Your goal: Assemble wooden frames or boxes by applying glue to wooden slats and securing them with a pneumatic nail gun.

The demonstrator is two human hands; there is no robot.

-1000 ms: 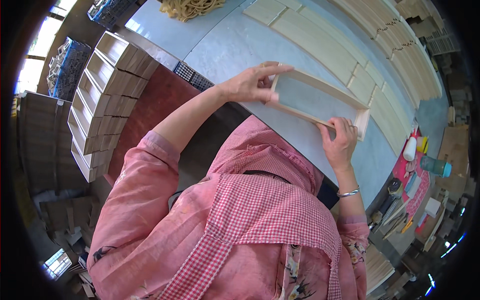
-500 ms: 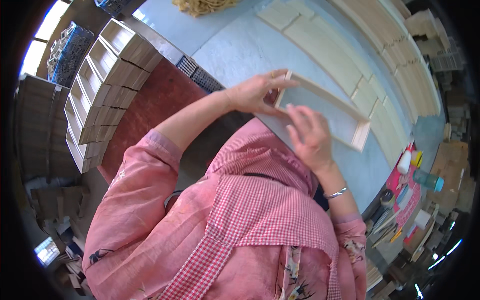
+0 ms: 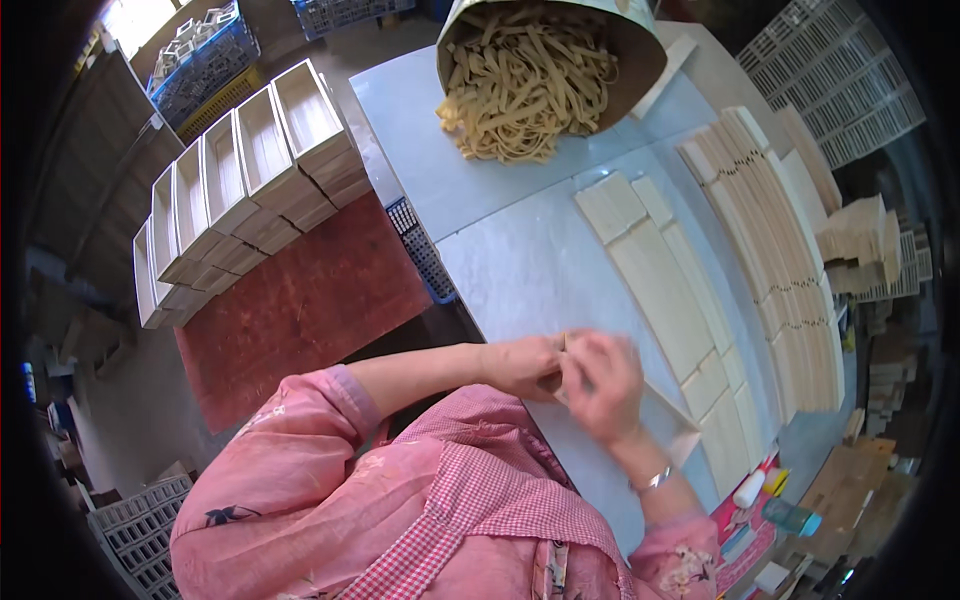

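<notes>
A: What's different from a moment ago?

B: The right hand (image 3: 603, 385) has slid along the wooden box (image 3: 660, 415) to its left end, where the left hand (image 3: 525, 365) is. A second ago it sat at the far right end. Both hands now meet at one corner, so I'd judge the work has moved to that joint.

A: Fingers?

B: Both sets are curled around the box's left end, gripping it; the right is motion-blurred.

A: Where's the box?

B: At the near edge of the counter (image 3: 520, 260), just in front of the person's chest. It's long and shallow, its long axis running from the hands down and right towards the counter's near right corner.

A: Around it?

B: Flat wooden slats (image 3: 665, 290) beyond it, a fanned stack of strips (image 3: 780, 250) further right, and a bag of wood shavings (image 3: 530, 70) at the far edge. Finished boxes (image 3: 240, 170) are stacked off to the left.
</notes>
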